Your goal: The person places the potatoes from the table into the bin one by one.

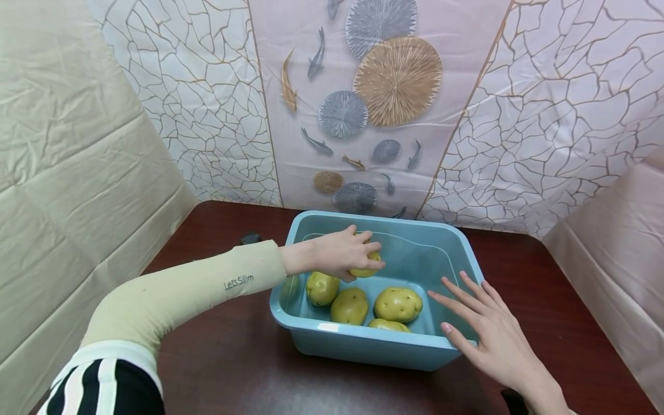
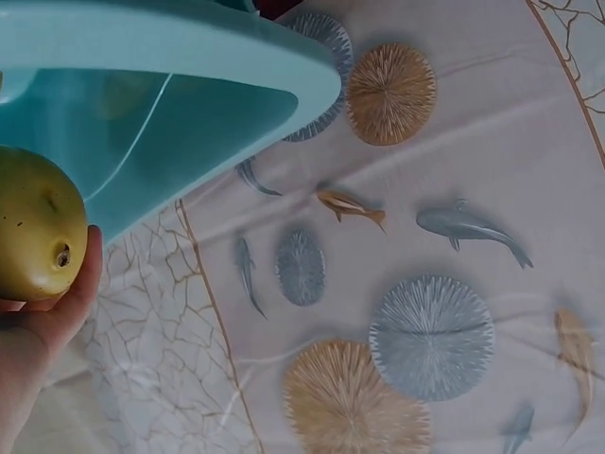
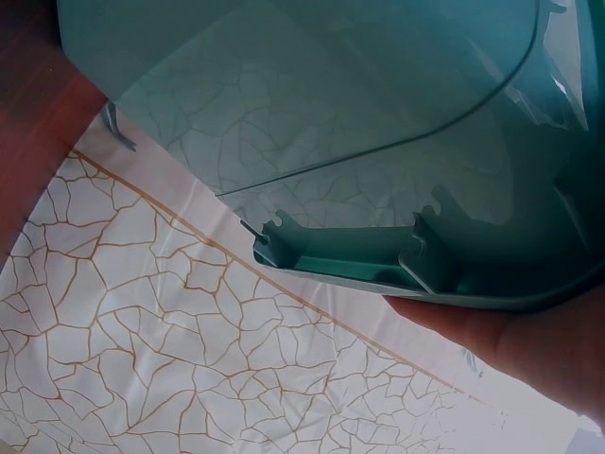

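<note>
A light blue plastic tub (image 1: 353,349) stands on the table with several yellow-green potatoes (image 1: 397,304) lying on its floor. My left hand (image 1: 344,253) reaches over the tub's left side and grips another potato (image 2: 38,227), its fingers curled round it, above the ones below. In the head view most of this held potato is hidden under the fingers. At the tub's right edge is my right hand (image 1: 490,331), fingers straight and spread, with the thumb over the front right corner. The right wrist view shows part of that hand (image 3: 501,345) at the tub's rim.
The dark red-brown table (image 1: 228,357) extends around the tub. Behind it hangs a patterned cloth (image 1: 560,127) with fish and round motifs, and a pale cloth (image 1: 93,190) covers the left side. A small black object (image 1: 251,238) shows behind my left forearm.
</note>
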{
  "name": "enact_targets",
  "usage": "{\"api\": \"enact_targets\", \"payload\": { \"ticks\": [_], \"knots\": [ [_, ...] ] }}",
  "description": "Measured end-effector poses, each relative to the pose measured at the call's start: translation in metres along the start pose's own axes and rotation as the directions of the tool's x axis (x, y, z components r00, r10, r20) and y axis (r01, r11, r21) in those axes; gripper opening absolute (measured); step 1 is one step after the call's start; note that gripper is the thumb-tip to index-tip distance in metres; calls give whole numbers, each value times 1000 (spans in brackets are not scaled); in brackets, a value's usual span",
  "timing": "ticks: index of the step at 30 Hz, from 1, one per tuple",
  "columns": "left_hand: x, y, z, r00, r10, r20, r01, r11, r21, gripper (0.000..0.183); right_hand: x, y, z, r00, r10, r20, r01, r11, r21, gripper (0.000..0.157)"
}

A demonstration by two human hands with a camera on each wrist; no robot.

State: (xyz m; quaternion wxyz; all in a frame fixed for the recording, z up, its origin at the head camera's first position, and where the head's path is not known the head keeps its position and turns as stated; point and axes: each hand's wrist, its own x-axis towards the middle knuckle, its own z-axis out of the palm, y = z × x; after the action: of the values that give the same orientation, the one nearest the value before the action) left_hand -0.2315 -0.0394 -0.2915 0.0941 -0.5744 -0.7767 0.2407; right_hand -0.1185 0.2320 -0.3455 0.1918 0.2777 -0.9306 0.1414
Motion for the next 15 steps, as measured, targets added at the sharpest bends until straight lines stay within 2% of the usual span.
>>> {"api": "enact_targets", "payload": {
  "ticks": [15],
  "knots": [
    [14, 1, 9, 995, 4, 103, -5, 1000, 7, 57, -1, 1, 1, 1000, -2, -3, 2, 1000, 8, 49]
  ]
}}
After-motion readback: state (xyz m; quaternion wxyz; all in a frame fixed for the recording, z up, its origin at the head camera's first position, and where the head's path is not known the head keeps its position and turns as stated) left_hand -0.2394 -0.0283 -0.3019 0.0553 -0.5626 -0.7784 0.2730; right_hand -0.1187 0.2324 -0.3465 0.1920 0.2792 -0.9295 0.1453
